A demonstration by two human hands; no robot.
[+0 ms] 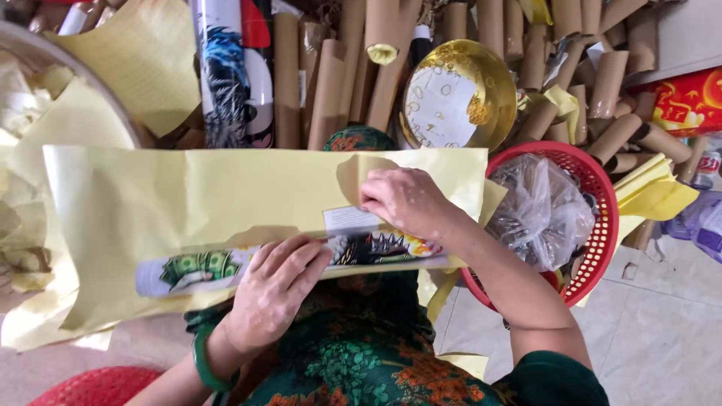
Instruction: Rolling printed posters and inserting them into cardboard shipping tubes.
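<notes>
the yellow paper sheet (pixel 188 218) lies across the person's lap, a printed roll (pixel 248 267) along its near edge. the left hand (pixel 274 293) lies curled over the roll's middle, pressing it down. the right hand (pixel 406 199) pinches the sheet's folded flap near its right end. better to keep the edge square to the roll and the wrap taut. right of that, a red basket (pixel 605 225) holds a plastic bag (pixel 541 210).
</notes>
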